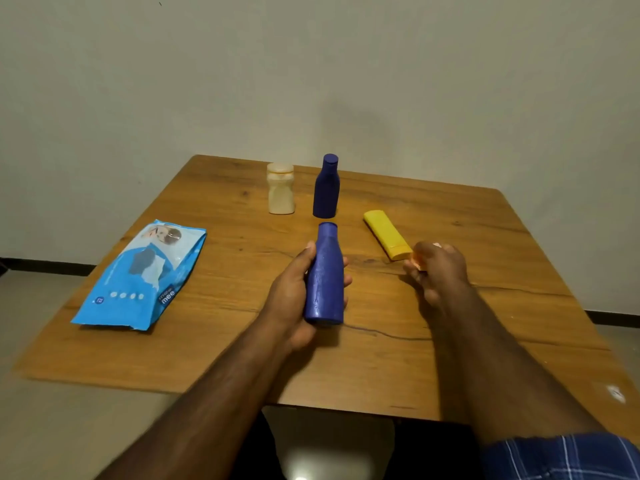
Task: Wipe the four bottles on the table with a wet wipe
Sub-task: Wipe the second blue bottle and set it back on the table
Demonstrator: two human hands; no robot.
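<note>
One rigid, glossy, likely slippery blue bottle [325,277] is grasped mid-body by left hand [294,289]; right hand [438,268] fingers curled, contents unclear

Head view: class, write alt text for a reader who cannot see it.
A person's left hand grips a blue bottle above a wooden table; the right hand hovers near a lying yellow bottle.

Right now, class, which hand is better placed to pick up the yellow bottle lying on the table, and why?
Right. The right hand hovers just beside the yellow bottle, which lies flat. The left hand is already occupied gripping a blue bottle and sits farther away.
</note>
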